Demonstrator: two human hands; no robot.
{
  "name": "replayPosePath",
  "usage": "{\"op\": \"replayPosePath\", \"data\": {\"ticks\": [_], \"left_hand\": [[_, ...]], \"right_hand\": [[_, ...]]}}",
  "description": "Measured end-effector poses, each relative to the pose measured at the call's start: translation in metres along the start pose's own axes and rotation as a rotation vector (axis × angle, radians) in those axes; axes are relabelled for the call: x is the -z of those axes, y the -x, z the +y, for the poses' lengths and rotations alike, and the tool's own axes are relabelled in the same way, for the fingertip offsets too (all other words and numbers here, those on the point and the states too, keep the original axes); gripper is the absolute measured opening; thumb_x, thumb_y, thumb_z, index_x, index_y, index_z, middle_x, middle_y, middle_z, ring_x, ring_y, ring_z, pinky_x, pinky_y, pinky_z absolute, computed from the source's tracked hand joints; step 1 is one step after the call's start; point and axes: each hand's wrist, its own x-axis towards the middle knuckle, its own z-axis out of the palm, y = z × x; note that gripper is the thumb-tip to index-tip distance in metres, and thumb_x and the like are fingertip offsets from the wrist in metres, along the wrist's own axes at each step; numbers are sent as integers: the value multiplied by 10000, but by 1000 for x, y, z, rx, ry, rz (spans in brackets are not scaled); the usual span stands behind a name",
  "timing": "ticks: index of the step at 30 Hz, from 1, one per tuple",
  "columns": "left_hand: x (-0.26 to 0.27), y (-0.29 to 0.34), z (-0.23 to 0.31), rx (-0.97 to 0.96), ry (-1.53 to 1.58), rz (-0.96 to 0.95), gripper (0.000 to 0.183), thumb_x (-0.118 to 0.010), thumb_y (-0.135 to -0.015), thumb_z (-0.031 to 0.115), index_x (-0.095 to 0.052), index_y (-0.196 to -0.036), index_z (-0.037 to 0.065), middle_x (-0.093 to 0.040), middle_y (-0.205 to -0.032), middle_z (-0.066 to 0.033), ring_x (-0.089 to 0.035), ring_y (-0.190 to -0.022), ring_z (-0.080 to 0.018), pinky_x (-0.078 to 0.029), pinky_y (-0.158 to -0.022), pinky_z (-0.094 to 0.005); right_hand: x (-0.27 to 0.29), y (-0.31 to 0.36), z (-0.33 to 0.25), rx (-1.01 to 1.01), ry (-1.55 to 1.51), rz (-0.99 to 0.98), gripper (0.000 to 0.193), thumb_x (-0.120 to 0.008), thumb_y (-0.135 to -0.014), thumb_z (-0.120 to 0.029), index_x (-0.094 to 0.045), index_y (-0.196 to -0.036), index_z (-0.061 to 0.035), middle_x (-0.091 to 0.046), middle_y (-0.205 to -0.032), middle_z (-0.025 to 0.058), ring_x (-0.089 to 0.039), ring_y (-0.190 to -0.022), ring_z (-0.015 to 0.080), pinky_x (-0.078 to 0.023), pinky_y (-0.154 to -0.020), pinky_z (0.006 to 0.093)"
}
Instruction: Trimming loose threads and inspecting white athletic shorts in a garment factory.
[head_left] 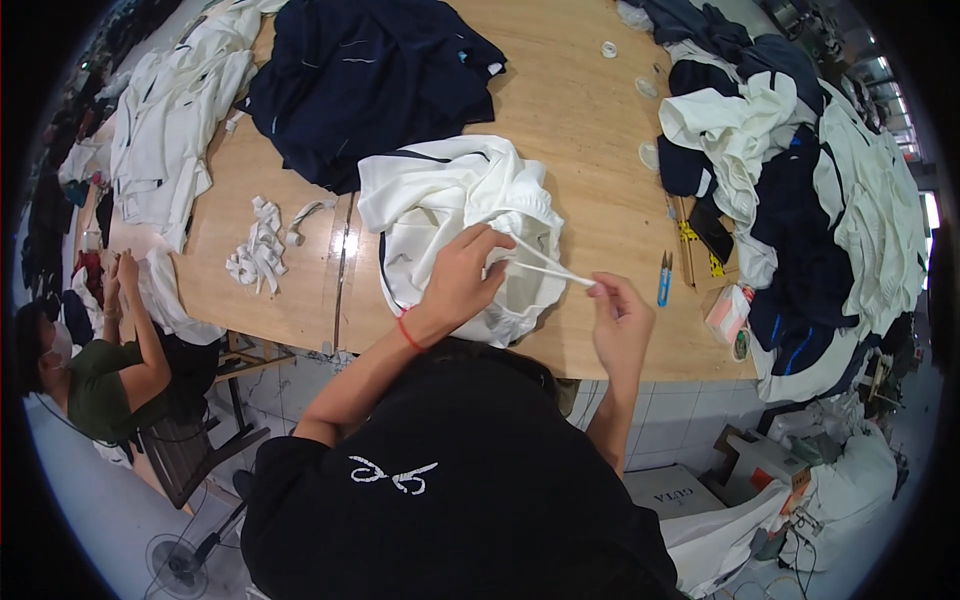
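Note:
A white garment with a gathered, stretchy waistband (535,210) and dark trim lies bunched at the table's front edge. Two strands of a white drawstring (548,268) stretch across its opening between my hands. My left hand (462,280), with a red string round the wrist, rests over the garment, its fingers curled at the strands' left end. Just right of the garment, my right hand (622,318) pinches the strands together between thumb and fingertips. What lies under my left palm is hidden.
A navy garment pile (375,85) lies beyond; white cord strips (258,248) lie left. Blue thread snips (665,278), a dark phone (711,232) and heaped clothes (790,220) are at right. A co-worker (110,370) sits far left, near a fan (178,565).

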Motion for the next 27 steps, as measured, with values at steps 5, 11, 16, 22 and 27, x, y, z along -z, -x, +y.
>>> {"op": "replayPosePath", "data": {"ticks": [5, 11, 16, 22, 27], "left_hand": [[24, 30, 4, -278, -196, 235, 575, -577, -782, -140, -623, -1330, 30, -624, -1277, -219, -625, -1117, -419, -544, -889, -453], [44, 54, 17, -227, -233, 352, 601, -545, -702, -157, -633, -1277, -5, -612, -1262, -269, -588, -1097, -443, -510, -960, -489], [62, 62, -27, -6, -496, 437, 554, -553, -728, -147, -648, -1269, -73, -609, -1414, -235, -595, -1139, -411, -512, -1016, -461], [45, 53, -36, 46, -507, 423, 512, -567, -764, -127, -629, -1271, -115, -547, -1514, -226, -565, -1222, -392, -487, -1075, -445], [51, 54, -38, 45, -516, 404, 542, -563, -768, -125, -612, -1308, -110, -531, -1532, -224, -568, -1228, -395, -486, -1077, -448]], "right_hand": [[-84, -9, -28, 4, -270, -369, 150, -672, -1011, -42, -765, -1117, 11, -768, -907, 94, -724, -774, 183, -546, -699, 304], [-146, -30, 22, 667, 387, -193, 182, -643, -998, -49, -740, -1104, 62, -727, -1182, 245, -693, -1008, 477, -560, -840, 429], [-92, -25, 23, 422, 372, -183, 355, -662, -975, -52, -653, -1316, 46, -682, -1233, 308, -673, -1078, 487, -545, -917, 497], [-58, -9, -4, 253, 469, -223, 373, -675, -969, -49, -649, -1333, 27, -706, -1195, 280, -685, -1065, 463, -550, -907, 491], [-65, -9, -22, 216, 282, -202, 293, -769, -892, -49, -725, -1175, 17, -724, -1138, 233, -706, -1058, 397, -547, -901, 453]]}}
